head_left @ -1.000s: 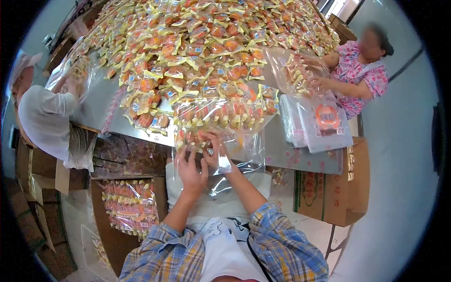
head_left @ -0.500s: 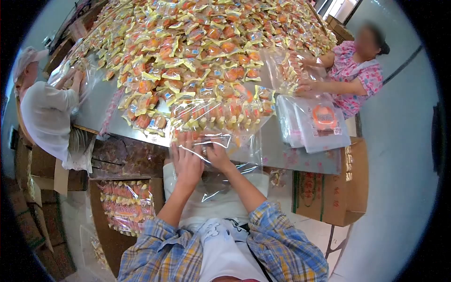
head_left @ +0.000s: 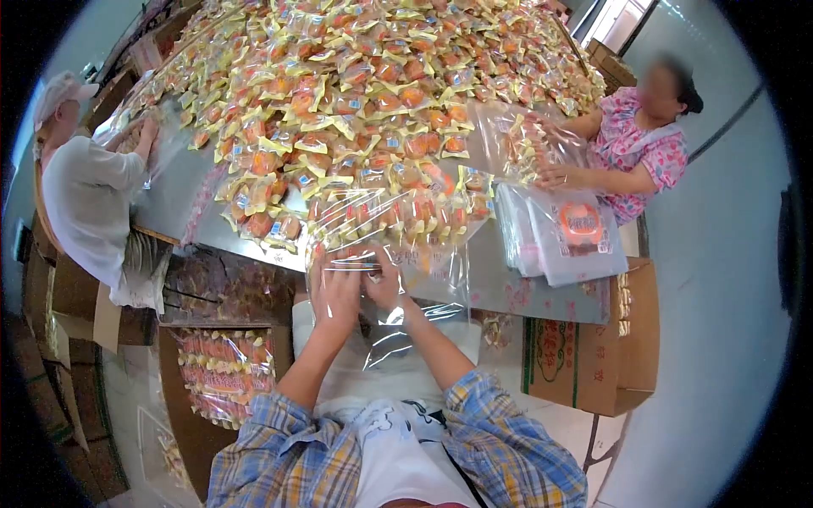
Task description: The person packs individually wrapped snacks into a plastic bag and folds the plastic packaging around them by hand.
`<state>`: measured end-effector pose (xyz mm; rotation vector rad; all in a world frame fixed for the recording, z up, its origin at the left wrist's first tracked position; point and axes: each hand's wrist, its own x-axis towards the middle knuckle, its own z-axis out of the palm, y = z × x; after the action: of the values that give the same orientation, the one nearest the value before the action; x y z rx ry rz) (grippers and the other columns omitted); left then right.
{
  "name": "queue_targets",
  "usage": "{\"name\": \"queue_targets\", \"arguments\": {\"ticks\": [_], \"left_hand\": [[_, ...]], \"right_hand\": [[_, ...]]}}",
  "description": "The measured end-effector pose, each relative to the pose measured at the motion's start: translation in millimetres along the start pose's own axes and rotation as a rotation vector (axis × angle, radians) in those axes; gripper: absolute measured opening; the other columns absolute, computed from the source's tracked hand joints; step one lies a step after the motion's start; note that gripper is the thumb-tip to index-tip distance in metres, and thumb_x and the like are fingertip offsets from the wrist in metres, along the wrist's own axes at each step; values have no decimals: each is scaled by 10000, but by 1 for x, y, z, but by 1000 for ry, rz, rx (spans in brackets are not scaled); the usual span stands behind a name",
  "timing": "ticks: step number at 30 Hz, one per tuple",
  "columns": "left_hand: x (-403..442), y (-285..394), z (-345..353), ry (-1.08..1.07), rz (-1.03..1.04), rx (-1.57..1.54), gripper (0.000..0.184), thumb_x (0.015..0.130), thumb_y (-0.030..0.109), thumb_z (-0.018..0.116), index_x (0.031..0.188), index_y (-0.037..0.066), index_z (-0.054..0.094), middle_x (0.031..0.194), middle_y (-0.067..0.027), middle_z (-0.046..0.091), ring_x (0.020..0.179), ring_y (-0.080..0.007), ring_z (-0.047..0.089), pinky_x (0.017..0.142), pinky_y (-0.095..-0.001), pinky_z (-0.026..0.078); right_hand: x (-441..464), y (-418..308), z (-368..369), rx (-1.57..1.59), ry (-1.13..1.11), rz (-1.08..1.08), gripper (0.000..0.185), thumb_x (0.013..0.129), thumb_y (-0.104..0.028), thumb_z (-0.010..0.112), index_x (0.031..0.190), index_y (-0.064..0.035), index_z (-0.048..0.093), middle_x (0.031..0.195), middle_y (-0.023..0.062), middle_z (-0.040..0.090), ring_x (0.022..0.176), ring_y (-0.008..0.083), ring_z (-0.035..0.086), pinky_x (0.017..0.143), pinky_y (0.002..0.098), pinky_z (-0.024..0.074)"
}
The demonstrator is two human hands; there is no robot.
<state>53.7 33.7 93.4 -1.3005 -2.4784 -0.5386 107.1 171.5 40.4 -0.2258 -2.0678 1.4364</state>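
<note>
At the table's [head_left: 174, 193] near edge, the bag [head_left: 440, 273] is holding packets [head_left: 406, 220], while there the left hand [head_left: 335, 292] is resting with fingers extended and the right hand [head_left: 387, 285] with fingers bent, though I cannot tell whether either is gripping.

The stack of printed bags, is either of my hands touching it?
No, the stack of printed bags lies to the right, apart from both your left hand and right hand, which are at the clear bag.
</note>
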Motion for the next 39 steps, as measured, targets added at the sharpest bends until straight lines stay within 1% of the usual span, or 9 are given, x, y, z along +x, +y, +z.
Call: {"name": "queue_targets", "arguments": {"ticks": [6,7,14,20,26,30,35,37,39], "left_hand": [[-8,1,12,47,12,93,529,890,125,638,1416,74,601,1387,-177,599,1336,-383,522,1124,-583,376],[-8,0,11,48,15,69,539,880,132,647,1414,72,601,1422,-183,573,1360,-399,491,1146,-584,355],[-5,9,5,28,-8,63,555,885,108,619,1414,-52,561,1503,-204,527,1404,-451,454,1217,-592,295],[2,3,13,51,19,81,484,914,118,597,1368,-51,605,1467,-215,577,1388,-432,499,1214,-571,318],[0,-7,22,40,29,79,441,931,124,584,1344,-25,627,1469,-199,588,1383,-407,515,1194,-558,351],[-7,-17,38,75,40,-20,504,905,110,637,1402,39,596,1505,-159,578,1378,-392,538,1227,-530,323],[-8,-13,36,102,26,-41,440,926,135,641,1356,46,624,1465,-134,605,1389,-367,517,1200,-557,347],[-5,-7,42,147,25,-18,407,933,139,643,1328,42,635,1439,-124,612,1401,-372,494,1205,-597,335],[-5,-4,44,150,40,-13,416,918,133,657,1324,41,637,1433,-118,613,1411,-374,483,1217,-612,313]], "right_hand": [[-8,22,2,-371,34,-26,308,892,-65,720,1184,-5,643,1136,162,709,1088,326,694,963,418,547],[-2,27,7,-84,44,-12,304,899,-84,718,1184,-6,646,1154,174,703,1115,362,677,983,447,536],[0,16,6,-144,95,-100,318,899,-61,714,1209,-57,650,1171,168,685,1093,363,674,968,456,530],[-2,16,2,63,34,73,350,921,22,666,1266,-26,633,1256,122,666,1042,205,714,857,331,586],[2,7,7,-79,160,126,389,867,3,665,1253,-44,636,1220,174,649,1100,325,652,937,406,532],[-1,-28,-6,-566,175,-201,370,834,-121,714,1185,-25,648,1291,199,618,1143,416,578,1025,514,443],[-52,-58,-37,-653,154,-162,257,802,-96,735,1046,-23,698,1368,192,592,1174,398,561,1037,510,440],[-90,-57,-57,-521,3,-85,299,797,-82,761,1087,-43,701,1256,153,671,1187,383,618,1016,471,501],[-109,-73,-89,-282,-213,-306,264,799,-29,757,1059,-44,711,1016,143,725,950,364,696,856,413,572]]}}
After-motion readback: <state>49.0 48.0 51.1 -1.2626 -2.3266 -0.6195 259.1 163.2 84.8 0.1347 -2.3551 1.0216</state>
